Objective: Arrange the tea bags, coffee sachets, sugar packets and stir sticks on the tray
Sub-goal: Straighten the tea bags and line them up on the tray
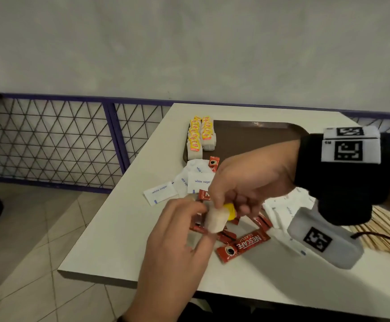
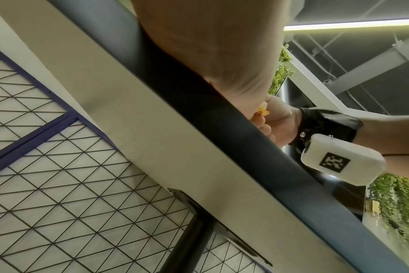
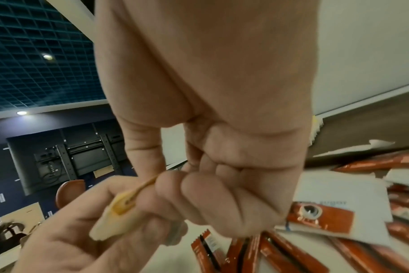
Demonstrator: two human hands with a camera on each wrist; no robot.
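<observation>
Both hands hold one tea bag (image 1: 215,219) above the table's middle. My left hand (image 1: 189,219) grips its pale pouch (image 3: 110,223) from below. My right hand (image 1: 226,203) pinches its yellow tag (image 1: 230,211) between thumb and fingers; the tag (image 2: 331,112) peeks past the table edge in the left wrist view. Two rows of tea bags (image 1: 201,135) stand along the left edge of the brown tray (image 1: 259,138). Red coffee sachets (image 1: 242,245), white sugar packets (image 1: 201,180) and wooden stir sticks (image 1: 384,231) lie loose on the table.
The white table (image 1: 119,240) ends close at the left and front, with tiled floor below. A purple-framed mesh fence (image 1: 49,140) runs behind it. More sugar packets (image 1: 284,208) lie under my right wrist. Sachets (image 3: 268,254) crowd the table beneath the hands.
</observation>
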